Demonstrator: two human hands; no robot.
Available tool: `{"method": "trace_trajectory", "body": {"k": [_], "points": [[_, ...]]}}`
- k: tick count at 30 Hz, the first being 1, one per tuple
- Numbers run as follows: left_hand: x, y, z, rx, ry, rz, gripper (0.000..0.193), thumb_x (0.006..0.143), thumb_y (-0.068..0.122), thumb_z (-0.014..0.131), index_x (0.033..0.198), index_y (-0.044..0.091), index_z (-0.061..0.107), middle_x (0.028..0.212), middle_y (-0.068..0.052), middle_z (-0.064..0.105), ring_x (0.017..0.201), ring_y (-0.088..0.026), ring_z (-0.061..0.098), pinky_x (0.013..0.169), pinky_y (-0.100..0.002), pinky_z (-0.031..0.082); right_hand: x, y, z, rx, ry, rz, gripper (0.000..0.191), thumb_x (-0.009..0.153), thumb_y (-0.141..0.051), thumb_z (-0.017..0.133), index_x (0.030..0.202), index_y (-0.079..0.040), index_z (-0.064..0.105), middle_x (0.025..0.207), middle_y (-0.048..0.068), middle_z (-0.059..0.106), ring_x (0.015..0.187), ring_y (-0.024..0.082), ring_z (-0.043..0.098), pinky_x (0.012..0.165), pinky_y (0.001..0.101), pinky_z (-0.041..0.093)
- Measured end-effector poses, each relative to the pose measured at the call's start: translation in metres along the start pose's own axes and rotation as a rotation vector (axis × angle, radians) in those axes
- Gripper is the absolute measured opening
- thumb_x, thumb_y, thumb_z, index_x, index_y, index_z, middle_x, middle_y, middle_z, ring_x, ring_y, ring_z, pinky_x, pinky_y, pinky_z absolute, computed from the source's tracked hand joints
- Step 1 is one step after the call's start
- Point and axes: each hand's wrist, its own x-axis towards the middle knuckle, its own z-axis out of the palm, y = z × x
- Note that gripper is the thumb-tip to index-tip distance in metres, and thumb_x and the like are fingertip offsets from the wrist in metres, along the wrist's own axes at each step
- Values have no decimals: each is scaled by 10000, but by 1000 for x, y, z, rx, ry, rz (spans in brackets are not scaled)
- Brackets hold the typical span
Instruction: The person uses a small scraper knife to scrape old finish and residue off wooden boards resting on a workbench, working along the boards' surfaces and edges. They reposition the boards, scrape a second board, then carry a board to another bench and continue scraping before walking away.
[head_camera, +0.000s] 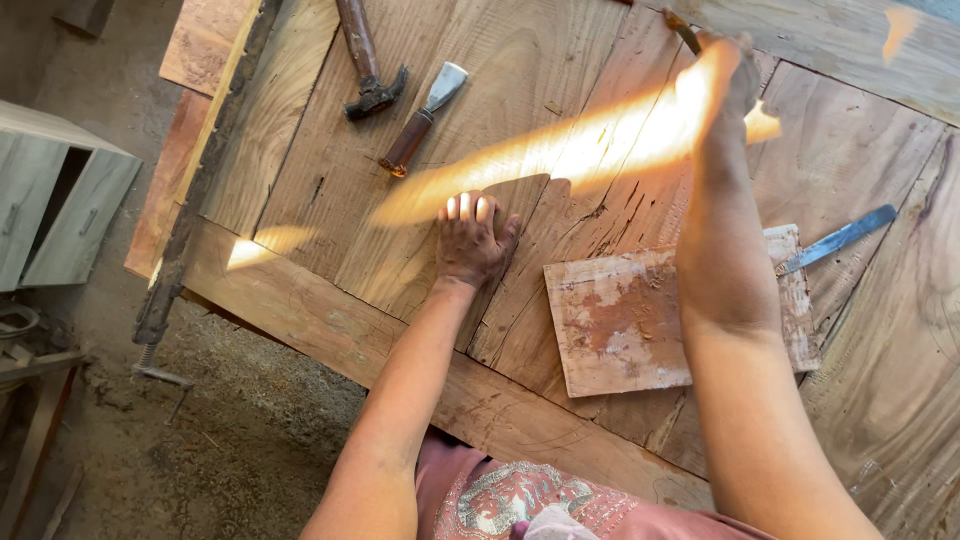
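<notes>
My left hand (470, 240) rests palm down, fingers apart, on the wide wooden panel (330, 190) of joined boards. My right hand (728, 85) is stretched far forward, closed around a thin dark tool (682, 28) whose tip pokes out beyond the fingers; sunlight washes over the hand and blurs it. My right forearm crosses over a small stained square board (615, 320) lying on the panel.
A claw hammer (365, 70) and a chisel with a brown handle (420, 122) lie at the far left of the panel. A flat metal blade (840, 238) lies at the right. A long bar clamp (185, 230) grips the panel's left edge. A grey cabinet (50, 200) stands on the dirt floor.
</notes>
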Motion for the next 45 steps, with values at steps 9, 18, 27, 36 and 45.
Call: {"method": "trace_trajectory", "body": {"k": [9, 18, 27, 36, 45], "points": [[3, -2, 0, -5, -26, -19, 364, 973, 510, 605, 972, 149, 559, 985, -93, 575, 999, -304, 560, 894, -473, 421, 17, -8, 16, 8, -21, -56, 270, 957, 37, 613, 1201, -10, 719, 952, 219, 614, 895, 387, 602, 795, 476, 474], [1, -3, 1, 42, -61, -15, 395, 1001, 539, 551, 988, 144, 556, 990, -96, 566, 991, -291, 549, 899, -460, 419, 12, 18, 8, 12, 10, -102, 273, 959, 43, 612, 1205, -10, 719, 939, 208, 606, 885, 374, 596, 787, 467, 468], [2, 1, -2, -12, -2, 9, 363, 952, 490, 623, 978, 132, 571, 1012, -109, 581, 1014, -326, 554, 889, -480, 419, -11, 63, -9, 0, -18, -134, 275, 961, 48, 611, 1208, -9, 719, 925, 197, 598, 876, 362, 589, 779, 458, 463], [2, -1, 1, -10, 6, 9, 357, 947, 484, 640, 985, 136, 571, 1019, -110, 578, 1017, -334, 549, 900, -488, 424, -6, 119, -38, -78, -31, -23, 278, 963, 53, 611, 1211, -9, 719, 912, 187, 590, 866, 349, 582, 771, 448, 458], [1, -2, 2, -5, -36, 15, 379, 993, 489, 620, 987, 113, 572, 987, -130, 562, 987, -340, 545, 894, -496, 427, -28, 135, -46, -45, -44, -35, 281, 964, 58, 610, 1214, -9, 718, 898, 176, 582, 857, 337, 576, 763, 439, 453]]}}
